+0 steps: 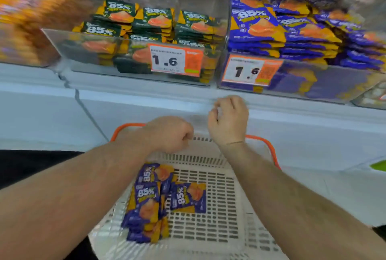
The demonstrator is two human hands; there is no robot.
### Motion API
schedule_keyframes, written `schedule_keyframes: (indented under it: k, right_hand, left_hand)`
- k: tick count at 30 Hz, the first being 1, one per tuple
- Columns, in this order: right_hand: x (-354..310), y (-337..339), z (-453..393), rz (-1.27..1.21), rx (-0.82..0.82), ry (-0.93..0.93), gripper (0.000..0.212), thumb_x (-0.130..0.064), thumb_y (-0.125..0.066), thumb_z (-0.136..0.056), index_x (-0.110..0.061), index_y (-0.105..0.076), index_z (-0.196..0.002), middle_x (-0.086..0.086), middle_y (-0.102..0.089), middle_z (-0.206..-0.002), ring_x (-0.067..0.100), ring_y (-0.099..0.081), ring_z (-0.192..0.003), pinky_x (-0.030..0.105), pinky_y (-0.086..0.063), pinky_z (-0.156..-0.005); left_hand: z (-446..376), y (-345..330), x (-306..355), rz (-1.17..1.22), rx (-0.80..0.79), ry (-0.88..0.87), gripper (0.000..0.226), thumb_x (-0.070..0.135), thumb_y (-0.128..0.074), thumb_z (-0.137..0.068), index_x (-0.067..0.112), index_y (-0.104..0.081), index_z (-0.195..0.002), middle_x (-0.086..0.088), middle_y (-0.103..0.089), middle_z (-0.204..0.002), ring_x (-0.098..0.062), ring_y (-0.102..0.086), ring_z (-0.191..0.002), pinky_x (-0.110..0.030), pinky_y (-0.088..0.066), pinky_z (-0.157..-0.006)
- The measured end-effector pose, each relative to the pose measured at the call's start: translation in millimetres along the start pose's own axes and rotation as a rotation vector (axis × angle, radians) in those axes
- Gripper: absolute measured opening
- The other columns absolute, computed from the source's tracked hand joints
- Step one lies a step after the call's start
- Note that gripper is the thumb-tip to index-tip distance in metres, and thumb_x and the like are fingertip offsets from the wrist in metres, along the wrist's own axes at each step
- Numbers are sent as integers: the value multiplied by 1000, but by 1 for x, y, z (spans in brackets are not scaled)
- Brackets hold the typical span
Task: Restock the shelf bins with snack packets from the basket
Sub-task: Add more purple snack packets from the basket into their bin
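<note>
Both your hands hover over the far rim of the white slatted basket (208,193), and neither holds a packet. Your left hand (169,134) is balled into an empty fist; your right hand (228,120), slightly higher and nearer the shelf edge, has its fingers curled in, and something pale may sit in them, though the blur hides it.

The purple snack packets (154,199) lie below and behind your hands, on the basket floor, under your left forearm. The pile runs lengthwise toward you; one packet (189,197) lies flat just to its right. Your left hand is the nearer. Their home, the purple packet bin (302,80), sits above and ahead of your right hand; the green packet bin (133,57) is ahead of your left.
</note>
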State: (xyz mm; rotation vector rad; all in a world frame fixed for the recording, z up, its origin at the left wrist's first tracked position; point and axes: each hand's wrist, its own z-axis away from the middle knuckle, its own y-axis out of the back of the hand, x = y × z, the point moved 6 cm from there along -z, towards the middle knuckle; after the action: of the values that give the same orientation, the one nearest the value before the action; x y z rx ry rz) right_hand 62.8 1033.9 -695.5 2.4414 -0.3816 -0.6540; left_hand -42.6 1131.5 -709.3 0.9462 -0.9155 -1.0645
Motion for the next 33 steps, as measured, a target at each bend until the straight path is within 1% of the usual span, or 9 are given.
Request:
schedule_keyframes:
  k: [3, 6, 7, 9, 12, 16, 22, 28, 33]
  right_hand:
    - [16, -60, 80, 59, -343, -79, 24, -23, -46, -78, -11, -59, -62, 8, -54, -65, 32, -54, -63, 35, -43, -59]
    - [23, -97, 155, 78, -626, -108, 12, -18, -56, -78, -11, -60, -69, 7, -56, -68, 32, -56, -66, 32, -46, -59]
    - [24, -110, 178, 128, -788, -73, 8, -16, -60, -79, -10, -64, -80, 8, -61, -79, 33, -59, -77, 36, -50, -66]
    - [29, -135, 222, 231, -1159, -12, 31, -22, -57, -89, -11, -60, -118, 10, -60, -119, 32, -55, -111, 42, -46, -93]
    - [38, -152, 265, 294, -1446, -73, 81, -50, -62, -89, -14, -25, -151, 12, -28, -154, 33, -29, -141, 48, -27, -114]
    - [39, -162, 291, 381, -1481, -43, 110, -63, -70, -78, -14, -8, -155, 16, -14, -158, 37, -18, -145, 52, -21, -116]
    - [40, -155, 286, 416, -1406, -53, 104, -54, -74, -78, -13, -14, -152, 17, -38, -137, 38, -41, -124, 51, -33, -104]
    - [65, -121, 289, 459, -1444, -250, 64, -34, -64, -89, -23, -32, -143, 11, -39, -132, 31, -46, -118, 45, -43, -95]
    - [59, -118, 281, 405, -1377, -160, 72, -55, -61, -87, -21, -34, -144, 11, -34, -147, 32, -38, -132, 47, -33, -108]
  left_hand:
    - [0, -30, -15, 19, -85, 39, 24, 22, -48, -92, 26, -65, -110, 1, -65, -111, -17, -59, -91, -33, -49, -80]
    - [-4, -49, -24, 41, -133, 54, 25, 19, -44, -92, 24, -67, -101, 2, -66, -100, -12, -55, -70, -28, -47, -65]
    - [-7, -55, -26, 64, -148, 64, 26, 20, -43, -93, 24, -66, -104, 2, -66, -103, -14, -56, -75, -28, -47, -68]
    - [-14, -68, -30, 122, -181, 80, 22, 21, -43, -94, 27, -62, -105, 2, -66, -108, -17, -57, -85, -31, -49, -76]
    - [-24, -81, -36, 183, -222, 108, 19, 22, -44, -94, 28, -59, -102, 1, -66, -107, -19, -60, -88, -36, -54, -81]
    - [-30, -87, -42, 222, -243, 149, 24, 23, -43, -94, 26, -63, -107, 1, -66, -103, -16, -61, -84, -34, -55, -76]
    - [-28, -92, -41, 253, -305, 205, 25, 22, -46, -92, 25, -65, -108, 1, -68, -108, -19, -63, -92, -39, -55, -86]
    - [-11, -78, -32, 263, -294, 212, 27, 22, -47, -94, 25, -64, -115, 3, -66, -112, -18, -60, -98, -38, -53, -91]
    - [6, -65, -23, 303, -279, 208, 28, 21, -46, -94, 21, -63, -117, 3, -65, -116, -17, -61, -100, -36, -52, -93]
